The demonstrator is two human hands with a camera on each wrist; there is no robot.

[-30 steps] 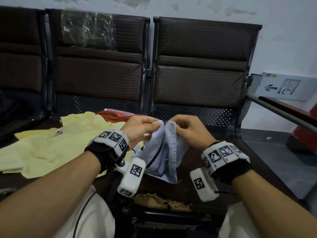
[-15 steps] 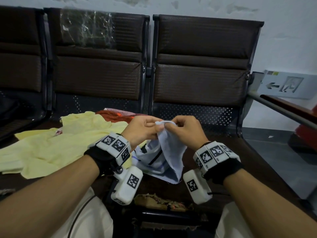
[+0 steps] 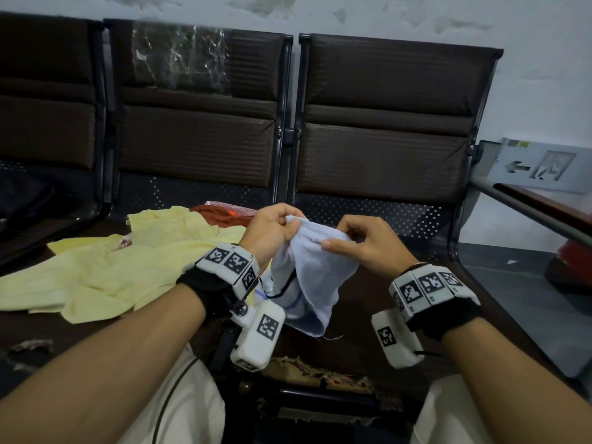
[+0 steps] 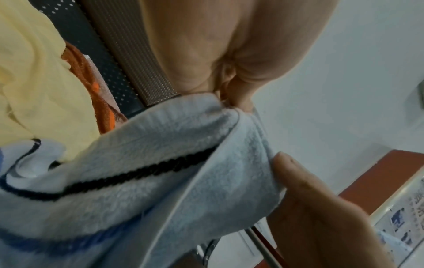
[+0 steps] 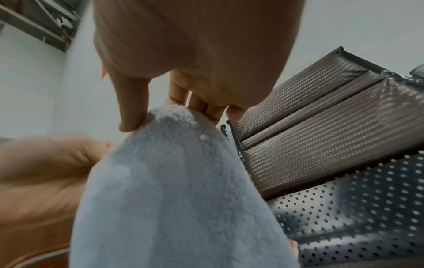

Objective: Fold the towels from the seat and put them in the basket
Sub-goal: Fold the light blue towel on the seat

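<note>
Left hand (image 3: 272, 230) pinching one top corner of the pale blue towel (image 3: 307, 277), right hand (image 3: 362, 243) pinching the top edge close by. Towel hanging in the air above the bench (image 3: 368, 350), just right of the yellow towel (image 3: 105, 270). No basket in sight. Could slip and drop from such small pinches. Could fold crooked if the corners do not match. Black stripe plain in the left wrist view, hidden in the right wrist view.
</note>
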